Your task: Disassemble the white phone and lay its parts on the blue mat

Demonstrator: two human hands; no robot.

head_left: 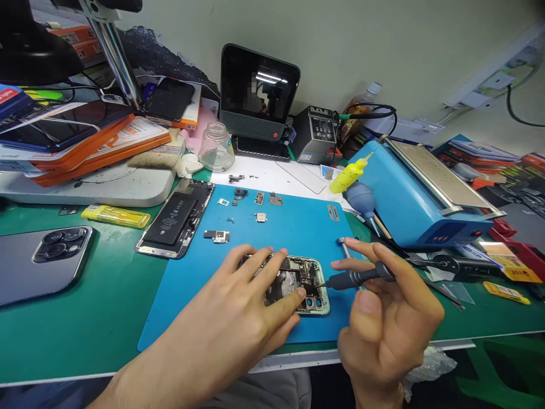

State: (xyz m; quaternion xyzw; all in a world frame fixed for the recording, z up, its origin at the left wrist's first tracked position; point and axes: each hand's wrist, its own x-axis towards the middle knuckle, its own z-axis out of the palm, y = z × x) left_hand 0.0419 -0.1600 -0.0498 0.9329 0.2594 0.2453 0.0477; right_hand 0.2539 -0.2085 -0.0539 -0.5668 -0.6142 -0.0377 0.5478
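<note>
An opened phone with its insides showing lies on a blue work mat. My left hand rests on it, fingers spread flat over the chassis and thumb pressed near the camera end. My right hand grips a black screwdriver, whose tip points left at the phone's right edge. Several small removed parts sit on the mat beyond the phone.
A phone frame with its battery lies at the mat's left, beside a yellow lighter and a grey phone. A blue heating machine, a yellow glue bottle, a glass jar and a dark screen stand behind.
</note>
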